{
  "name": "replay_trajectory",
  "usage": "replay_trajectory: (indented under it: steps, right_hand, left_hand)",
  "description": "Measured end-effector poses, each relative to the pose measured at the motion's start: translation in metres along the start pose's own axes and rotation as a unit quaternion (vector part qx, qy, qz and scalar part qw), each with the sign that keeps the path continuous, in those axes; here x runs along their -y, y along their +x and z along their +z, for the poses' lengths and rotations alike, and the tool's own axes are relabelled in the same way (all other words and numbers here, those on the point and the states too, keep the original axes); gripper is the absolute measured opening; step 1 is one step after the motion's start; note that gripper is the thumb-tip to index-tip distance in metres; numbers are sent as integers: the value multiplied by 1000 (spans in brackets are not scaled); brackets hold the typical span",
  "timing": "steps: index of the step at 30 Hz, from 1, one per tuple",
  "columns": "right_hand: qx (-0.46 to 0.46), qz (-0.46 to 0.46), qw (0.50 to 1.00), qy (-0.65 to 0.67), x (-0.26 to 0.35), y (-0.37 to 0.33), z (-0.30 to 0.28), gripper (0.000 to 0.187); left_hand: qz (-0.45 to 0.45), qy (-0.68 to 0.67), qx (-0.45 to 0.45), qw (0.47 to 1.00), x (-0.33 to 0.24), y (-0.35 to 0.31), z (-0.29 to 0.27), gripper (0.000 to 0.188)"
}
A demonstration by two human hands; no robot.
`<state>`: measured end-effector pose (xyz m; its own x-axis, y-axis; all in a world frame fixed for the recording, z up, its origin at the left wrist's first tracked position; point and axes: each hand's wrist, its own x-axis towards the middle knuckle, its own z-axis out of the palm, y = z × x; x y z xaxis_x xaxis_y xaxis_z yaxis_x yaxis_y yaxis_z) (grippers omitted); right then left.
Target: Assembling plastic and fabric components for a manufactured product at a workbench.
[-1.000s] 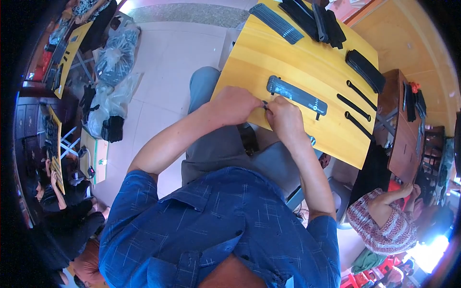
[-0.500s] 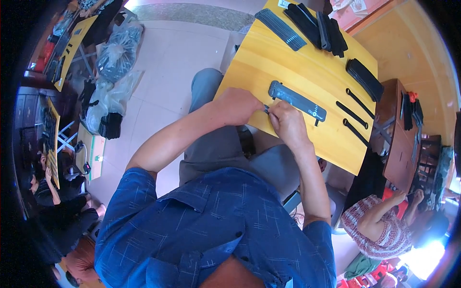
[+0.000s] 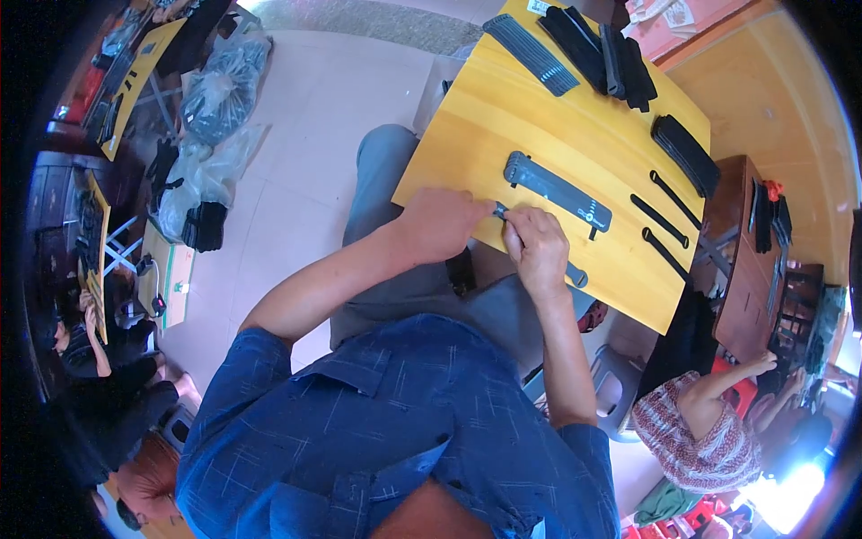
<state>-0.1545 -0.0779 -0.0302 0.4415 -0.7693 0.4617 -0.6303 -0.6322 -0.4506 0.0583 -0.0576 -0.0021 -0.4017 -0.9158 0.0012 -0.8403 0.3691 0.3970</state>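
Note:
My left hand [image 3: 449,220] and my right hand [image 3: 537,241] meet over the near edge of the yellow table [image 3: 467,117], fingers closed. A short, dark strap [image 3: 500,211] shows between both sets of fingertips, pinched from either side. A rounded grey end piece with a slot [image 3: 576,275] sticks out beside my right wrist; whether it belongs to the same strap is hidden by my hand. Just beyond my hands lies a long dark grey flat pouch or sleeve [image 3: 557,191] with a light printed mark and small black tabs.
Three black straps with looped ends [image 3: 660,220] lie at the table's right. Farther back are a row of grey strips [image 3: 532,56], black bundles [image 3: 602,58] and a black stack [image 3: 685,154]. Plastic bags [image 3: 224,94] lie on the floor at left. Another person [image 3: 696,427] sits at right.
Both hands have shifted slightly, the right one lower and nearer me. The dark strap shows more between my fingertips, and the slotted grey end now shows by my right wrist.

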Motion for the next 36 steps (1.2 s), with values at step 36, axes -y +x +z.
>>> replay_trajectory:
  steps: [36]
  right_hand:
    - [-5,55,994,99,-4,-6,-5,12]
  left_hand:
    - [-14,-44,11,999,1,1,-9,34]
